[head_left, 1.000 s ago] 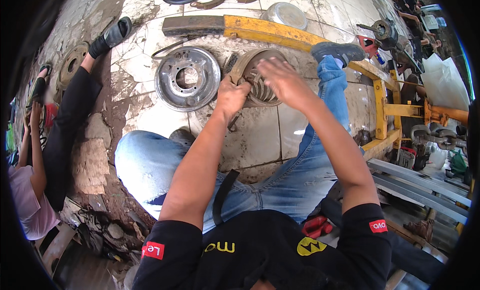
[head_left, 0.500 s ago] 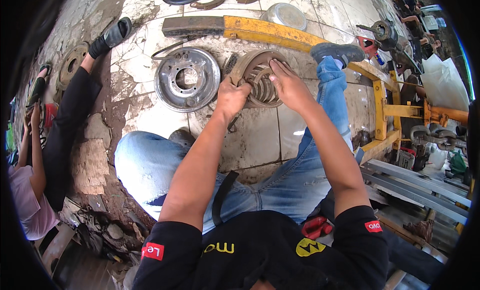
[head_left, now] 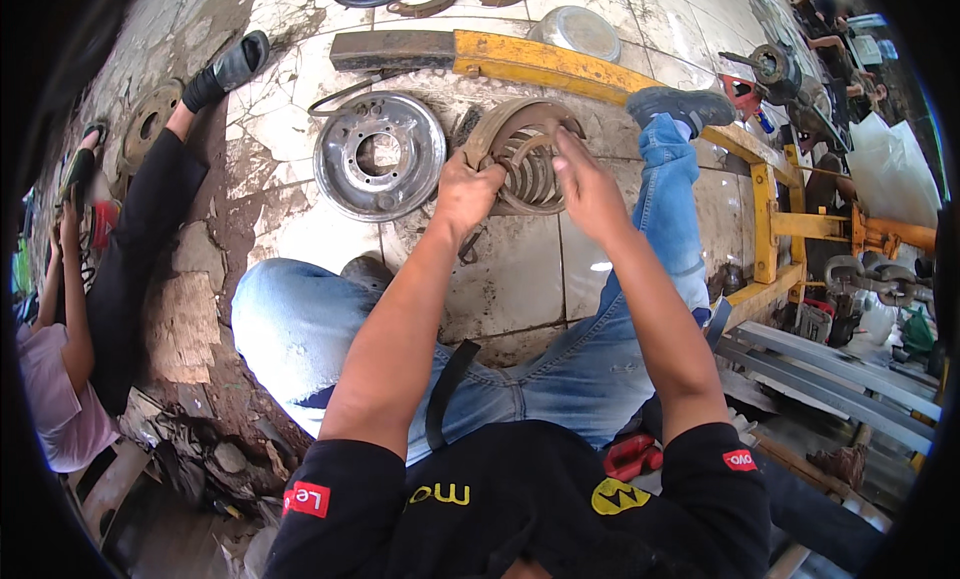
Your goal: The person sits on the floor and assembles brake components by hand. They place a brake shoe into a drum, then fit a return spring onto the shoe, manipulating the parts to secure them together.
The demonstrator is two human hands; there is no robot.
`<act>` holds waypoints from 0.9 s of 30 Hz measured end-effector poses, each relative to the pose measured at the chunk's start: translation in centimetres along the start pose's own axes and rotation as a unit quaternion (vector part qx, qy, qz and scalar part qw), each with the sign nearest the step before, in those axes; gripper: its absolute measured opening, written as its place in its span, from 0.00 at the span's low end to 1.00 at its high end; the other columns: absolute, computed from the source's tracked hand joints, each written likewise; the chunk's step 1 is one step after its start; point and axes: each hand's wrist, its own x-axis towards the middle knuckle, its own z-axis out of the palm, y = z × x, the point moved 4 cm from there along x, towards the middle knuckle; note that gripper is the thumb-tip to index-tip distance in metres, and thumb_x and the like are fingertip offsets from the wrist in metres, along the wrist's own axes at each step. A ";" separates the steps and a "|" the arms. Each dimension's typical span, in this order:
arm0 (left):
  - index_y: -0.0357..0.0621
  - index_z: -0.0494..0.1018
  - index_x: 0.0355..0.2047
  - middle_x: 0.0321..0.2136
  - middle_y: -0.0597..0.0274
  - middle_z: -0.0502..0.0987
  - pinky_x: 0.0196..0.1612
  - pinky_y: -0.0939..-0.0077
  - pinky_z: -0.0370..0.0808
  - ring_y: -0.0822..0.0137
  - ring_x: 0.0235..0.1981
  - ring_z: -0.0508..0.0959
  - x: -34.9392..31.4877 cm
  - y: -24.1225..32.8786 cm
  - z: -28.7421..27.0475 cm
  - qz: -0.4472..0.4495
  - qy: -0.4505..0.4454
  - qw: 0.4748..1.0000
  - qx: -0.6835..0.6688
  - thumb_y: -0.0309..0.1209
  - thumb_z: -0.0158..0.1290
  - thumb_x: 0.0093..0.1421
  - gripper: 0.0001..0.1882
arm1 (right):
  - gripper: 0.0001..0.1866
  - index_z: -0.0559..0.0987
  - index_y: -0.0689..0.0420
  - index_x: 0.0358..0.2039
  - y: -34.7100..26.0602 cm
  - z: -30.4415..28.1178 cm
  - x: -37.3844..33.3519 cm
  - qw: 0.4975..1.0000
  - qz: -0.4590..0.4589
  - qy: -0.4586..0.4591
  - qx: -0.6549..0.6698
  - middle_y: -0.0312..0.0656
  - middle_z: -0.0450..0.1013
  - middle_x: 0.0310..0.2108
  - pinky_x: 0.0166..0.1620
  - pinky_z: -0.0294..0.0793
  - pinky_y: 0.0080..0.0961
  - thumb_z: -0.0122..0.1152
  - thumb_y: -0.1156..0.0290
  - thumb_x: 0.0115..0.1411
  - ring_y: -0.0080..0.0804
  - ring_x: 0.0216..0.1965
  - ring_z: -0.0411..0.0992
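Cracked, grimy tiles (head_left: 515, 289) run through the middle of the frame, meeting brown dirt (head_left: 228, 229) toward the left. Nearest, jeans (head_left: 300, 319) spread out at lower centre. Above them, a little over the frame's middle, the left hand (head_left: 468, 194) is closed firmly on the left side of a rusty, ribbed ring (head_left: 522, 149). Whether that is one piece or several arcs side by side, I cannot tell.

The right hand (head_left: 595, 194) is at the ring's right edge, its fingers straight, close together and wrapped round nothing; whether the tips touch the rim is unclear. A second ago it was a blur over the ring's inside, then it lay across the inner right side; now it has shifted out to the edge and turned side-on, baring more ribs. Since the left grip has not moved, it seems to steady the ring while the right hand does the moving.

Just left of the ring lies a plate (head_left: 418, 169). Farther up runs a yellow beam (head_left: 540, 61), and beyond it, at the top, two loose rusty shoes (head_left: 430, 1).
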 end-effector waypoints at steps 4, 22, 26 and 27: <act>0.30 0.71 0.49 0.40 0.51 0.80 0.47 0.73 0.73 0.62 0.40 0.78 0.7 -0.7 -0.2 0.011 -0.005 1.000 0.016 0.28 0.53 0.52 0.23 | 0.23 0.66 0.60 0.62 0.6 0.0 0.5 0.999 0.032 0.012 -0.010 0.53 0.65 0.61 0.64 0.61 0.36 0.45 0.62 0.71 0.48 0.64 0.60; 0.29 0.70 0.50 0.41 0.50 0.79 0.48 0.72 0.74 0.63 0.41 0.78 0.4 -0.4 0.2 0.004 -0.028 0.999 -0.025 0.27 0.53 0.54 0.23 | 0.24 0.63 0.53 0.64 -0.2 0.2 -1.4 0.997 0.067 0.024 0.003 0.49 0.63 0.63 0.62 0.65 0.39 0.41 0.58 0.72 0.51 0.64 0.60; 0.29 0.70 0.50 0.42 0.50 0.79 0.48 0.72 0.74 0.63 0.41 0.78 0.8 -0.6 -0.1 0.005 -0.016 0.999 -0.036 0.27 0.53 0.53 0.23 | 0.24 0.62 0.50 0.66 -0.3 0.0 -1.1 0.993 0.092 0.033 0.061 0.48 0.61 0.64 0.62 0.64 0.39 0.41 0.59 0.72 0.50 0.65 0.59; 0.29 0.70 0.49 0.42 0.50 0.79 0.48 0.72 0.74 0.63 0.41 0.78 1.0 -0.7 -0.2 0.000 -0.015 0.999 -0.037 0.27 0.53 0.53 0.23 | 0.24 0.62 0.49 0.66 -0.7 0.0 -1.4 0.997 0.040 0.045 0.046 0.48 0.61 0.64 0.62 0.64 0.38 0.40 0.59 0.72 0.50 0.65 0.58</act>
